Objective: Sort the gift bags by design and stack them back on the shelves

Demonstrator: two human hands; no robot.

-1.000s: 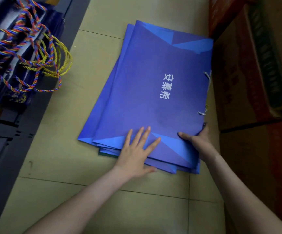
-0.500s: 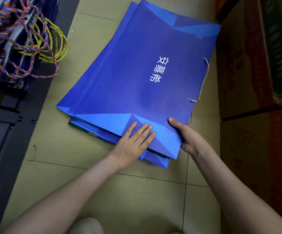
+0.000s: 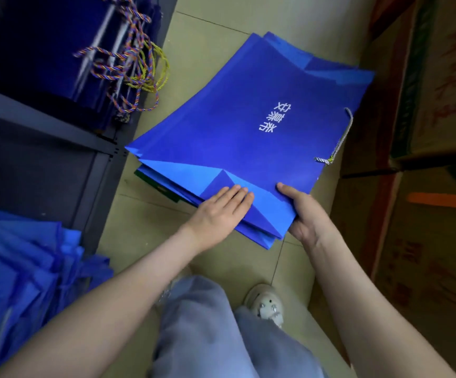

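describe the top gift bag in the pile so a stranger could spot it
Between the dark metal shelving on the left and the brown cardboard boxes on the right, a pile of flat blue paper gift bags lies over the pale tiled floor. The topmost bag is the one: it alone shows white printed characters and a grey-white twisted cord handle at its right edge.

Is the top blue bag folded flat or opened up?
Folded flat. The top bag lies as one thin sheet on the stack, its base creased over, its cord loose at the edge. Right hand grips the stack.
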